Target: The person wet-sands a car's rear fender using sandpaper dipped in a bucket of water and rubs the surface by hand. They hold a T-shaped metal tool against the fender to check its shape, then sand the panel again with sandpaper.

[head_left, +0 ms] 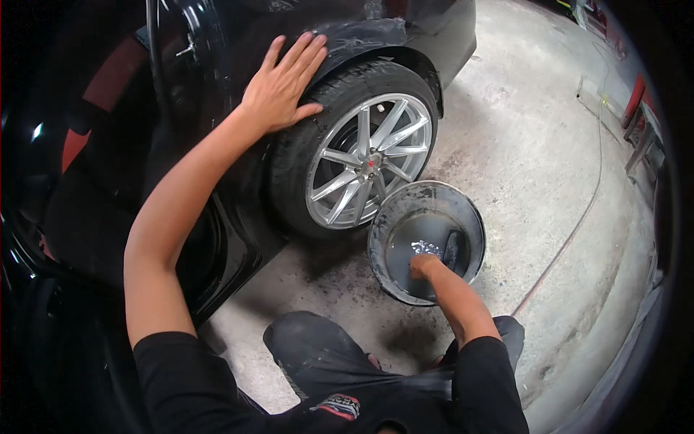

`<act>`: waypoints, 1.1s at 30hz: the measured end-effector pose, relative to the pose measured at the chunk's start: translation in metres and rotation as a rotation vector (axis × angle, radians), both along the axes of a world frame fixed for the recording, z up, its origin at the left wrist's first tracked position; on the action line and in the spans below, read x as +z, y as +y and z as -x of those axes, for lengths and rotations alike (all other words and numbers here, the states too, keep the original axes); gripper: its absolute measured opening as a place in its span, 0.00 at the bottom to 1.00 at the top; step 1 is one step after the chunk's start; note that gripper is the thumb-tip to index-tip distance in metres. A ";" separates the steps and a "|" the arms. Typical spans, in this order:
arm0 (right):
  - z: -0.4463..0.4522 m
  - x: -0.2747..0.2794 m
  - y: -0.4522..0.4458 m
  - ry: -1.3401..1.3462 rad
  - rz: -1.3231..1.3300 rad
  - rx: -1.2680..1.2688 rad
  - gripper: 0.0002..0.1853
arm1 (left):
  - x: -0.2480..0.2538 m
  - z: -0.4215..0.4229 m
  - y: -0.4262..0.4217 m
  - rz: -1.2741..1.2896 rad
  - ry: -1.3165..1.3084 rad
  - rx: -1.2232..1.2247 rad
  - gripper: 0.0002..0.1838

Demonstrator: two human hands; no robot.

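Note:
My left hand [284, 85] lies flat with fingers spread against the black car's rear panel [238, 43], just above and beside the tire [289, 170]. On the wheel arch, a dull, scuffed grey patch [365, 36] shows near its fingertips. My right hand [423, 265] reaches down into a black bucket [473, 217], at the surface of murky grey water [405, 242]. Its fingers look curled together, and whatever they hold is hidden. A dark, long piece [453, 247] sits in the bucket to the right of this hand.
A silver multi-spoke wheel [370, 160] stands directly behind the bucket. Open car door parts [231, 253] are at left. A thin hose [571, 239] runs along the concrete floor [520, 145] at right, near a red and grey stand [640, 123]. My knees [311, 343] are close to the bucket.

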State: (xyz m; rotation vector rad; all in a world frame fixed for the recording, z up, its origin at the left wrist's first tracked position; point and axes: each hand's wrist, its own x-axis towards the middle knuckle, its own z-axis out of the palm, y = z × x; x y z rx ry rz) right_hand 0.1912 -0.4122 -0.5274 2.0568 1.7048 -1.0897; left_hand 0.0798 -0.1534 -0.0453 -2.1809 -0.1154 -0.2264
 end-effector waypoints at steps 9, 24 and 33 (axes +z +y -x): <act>-0.003 0.005 0.007 -0.085 -0.044 -0.067 0.23 | 0.011 -0.082 0.013 -0.141 0.209 -0.067 0.52; -0.001 0.000 0.011 -0.044 -0.004 -0.116 0.26 | 0.005 0.071 -0.009 -0.006 0.184 0.102 0.55; 0.000 0.007 0.009 -0.026 -0.022 -0.151 0.22 | -0.030 0.122 -0.021 0.002 0.135 0.217 0.60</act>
